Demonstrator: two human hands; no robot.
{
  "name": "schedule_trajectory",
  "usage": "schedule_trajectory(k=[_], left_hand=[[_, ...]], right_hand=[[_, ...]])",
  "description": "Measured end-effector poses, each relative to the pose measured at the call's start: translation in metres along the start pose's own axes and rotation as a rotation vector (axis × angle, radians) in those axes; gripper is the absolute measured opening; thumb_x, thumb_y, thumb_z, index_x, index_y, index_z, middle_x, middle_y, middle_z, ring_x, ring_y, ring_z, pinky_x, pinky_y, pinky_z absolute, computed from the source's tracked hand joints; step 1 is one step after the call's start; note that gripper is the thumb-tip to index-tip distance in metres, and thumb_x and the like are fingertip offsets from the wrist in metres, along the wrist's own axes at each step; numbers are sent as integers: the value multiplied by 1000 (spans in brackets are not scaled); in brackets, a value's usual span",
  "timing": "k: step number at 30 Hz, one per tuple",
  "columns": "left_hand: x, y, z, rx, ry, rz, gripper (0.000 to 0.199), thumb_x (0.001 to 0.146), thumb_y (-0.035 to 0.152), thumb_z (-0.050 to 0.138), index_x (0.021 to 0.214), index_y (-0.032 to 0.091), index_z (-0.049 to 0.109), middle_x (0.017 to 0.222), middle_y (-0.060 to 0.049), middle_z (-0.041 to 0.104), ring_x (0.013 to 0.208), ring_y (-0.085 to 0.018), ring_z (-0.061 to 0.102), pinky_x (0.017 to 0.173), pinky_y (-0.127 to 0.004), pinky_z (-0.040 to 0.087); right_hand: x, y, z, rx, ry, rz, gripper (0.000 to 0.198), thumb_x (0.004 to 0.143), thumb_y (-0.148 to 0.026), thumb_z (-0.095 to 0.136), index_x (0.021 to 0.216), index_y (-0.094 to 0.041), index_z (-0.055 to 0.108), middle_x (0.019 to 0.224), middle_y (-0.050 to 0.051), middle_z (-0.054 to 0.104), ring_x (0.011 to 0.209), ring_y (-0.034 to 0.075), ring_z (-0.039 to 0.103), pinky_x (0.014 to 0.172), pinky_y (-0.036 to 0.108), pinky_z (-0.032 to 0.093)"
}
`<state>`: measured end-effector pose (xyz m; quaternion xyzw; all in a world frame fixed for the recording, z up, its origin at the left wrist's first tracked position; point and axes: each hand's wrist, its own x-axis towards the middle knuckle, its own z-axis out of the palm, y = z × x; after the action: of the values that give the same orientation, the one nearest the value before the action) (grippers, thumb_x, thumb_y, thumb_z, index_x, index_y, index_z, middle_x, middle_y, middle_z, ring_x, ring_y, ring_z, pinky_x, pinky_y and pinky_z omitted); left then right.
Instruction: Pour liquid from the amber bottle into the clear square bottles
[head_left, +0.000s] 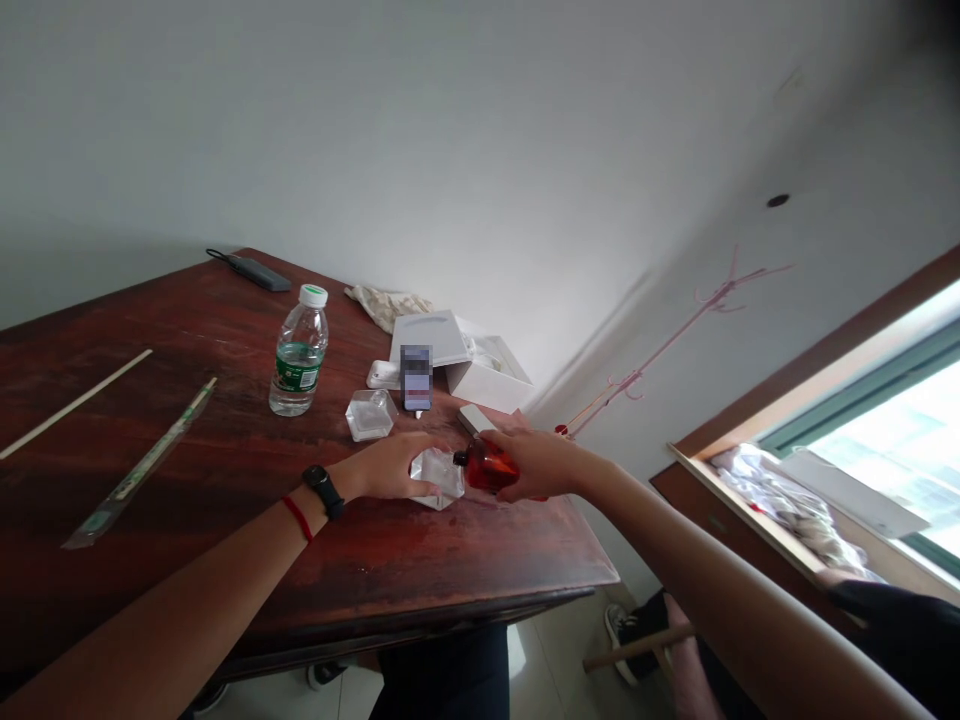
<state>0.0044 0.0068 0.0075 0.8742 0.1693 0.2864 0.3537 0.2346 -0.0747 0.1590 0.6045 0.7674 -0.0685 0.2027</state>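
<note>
My left hand (397, 466) grips a clear faceted glass cup (437, 478) near the front right of the dark red table. In my right hand (531, 463) lies a small bottle of red liquid (489, 466), tilted on its side. Its black neck (460, 458) points left and meets the cup's right rim. Whether liquid flows out is too small to tell. A second clear faceted cup (370, 416) stands just behind my left hand.
A water bottle (298, 352) stands left of the cups. Behind them are a phone (416, 378), a white box (487, 372) and a cloth (386, 304). A bare chopstick (79, 402) and wrapped chopsticks (142, 470) lie left. Another person's leg (681, 650) shows lower right.
</note>
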Motion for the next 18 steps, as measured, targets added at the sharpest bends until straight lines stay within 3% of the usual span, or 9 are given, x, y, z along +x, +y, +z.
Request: schedule_trajectory(k=[7, 10, 14, 18], left_hand=[[-1, 0, 1, -18, 9, -48, 80, 81, 32, 87, 153, 22, 55, 140, -13, 73, 120, -34, 74, 103, -44, 58], [-2, -3, 4, -8, 15, -79, 87, 80, 36, 88, 156, 22, 50, 141, -14, 71, 122, -34, 72, 106, -45, 56], [-4, -4, 5, -3, 9, -107, 94, 81, 40, 89, 161, 24, 42, 141, -14, 70, 121, -33, 71, 106, -47, 56], [-5, 0, 6, -32, -3, -120, 98, 81, 36, 88, 163, 23, 36, 137, -14, 71, 114, -31, 73, 103, -46, 58]], right_hand=[[0, 28, 34, 209, 102, -38, 92, 74, -45, 86, 157, -24, 51, 137, 15, 74, 124, 40, 69, 103, 49, 54], [-2, 40, 46, 348, 162, -38, 88, 75, -39, 85, 156, -26, 53, 132, 13, 75, 121, 38, 70, 104, 50, 54], [3, 52, 61, 615, 403, -101, 89, 75, -39, 88, 156, -29, 52, 138, 12, 71, 131, 39, 66, 112, 56, 52], [30, 50, 76, 1040, 605, -172, 84, 79, -45, 88, 151, -24, 52, 135, 14, 71, 115, 34, 74, 101, 55, 60]])
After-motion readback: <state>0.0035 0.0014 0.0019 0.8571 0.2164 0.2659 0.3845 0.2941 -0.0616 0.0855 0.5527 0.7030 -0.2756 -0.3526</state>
